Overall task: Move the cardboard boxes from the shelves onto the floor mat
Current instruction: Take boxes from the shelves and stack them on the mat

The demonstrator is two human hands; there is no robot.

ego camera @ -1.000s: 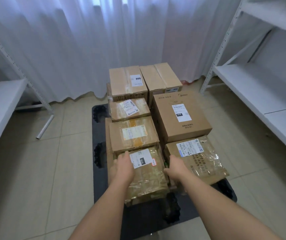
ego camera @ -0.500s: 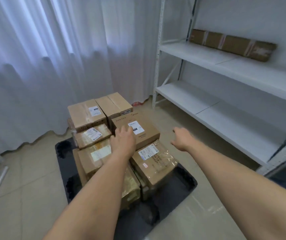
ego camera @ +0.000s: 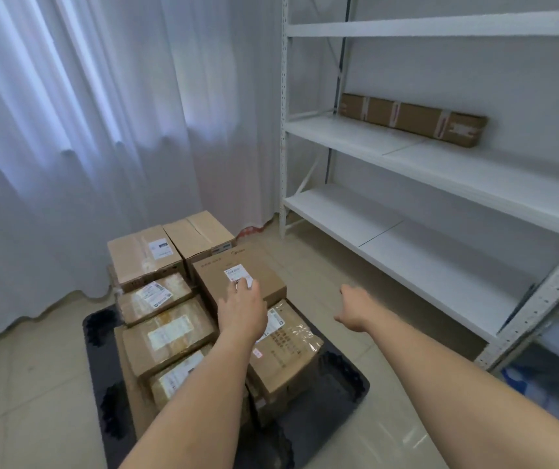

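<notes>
Several cardboard boxes [ego camera: 170, 333] stand packed together on a dark floor mat [ego camera: 325, 411]. A long flat cardboard box [ego camera: 413, 118] with red-and-white tape bands lies on the middle board of the white shelf rack [ego camera: 474, 170] at the right. My left hand [ego camera: 242, 311] hovers over the boxes on the mat, empty, fingers loosely apart. My right hand [ego camera: 356, 308] is stretched out to the right of the stack, above the floor tiles, also empty. Both hands are well below and left of the long box.
White curtains [ego camera: 85, 130] hang along the back wall behind the mat. The rack's lower board [ego camera: 390, 238] shows bare white surface. A perforated rack post [ego camera: 538, 306] stands close at the right. Beige floor tiles [ego camera: 305, 252] lie between the mat and the rack.
Both hands have let go of the taped box at the front of the mat and lifted. The view has swung up and to the right, bringing the rack and the long box into sight.
</notes>
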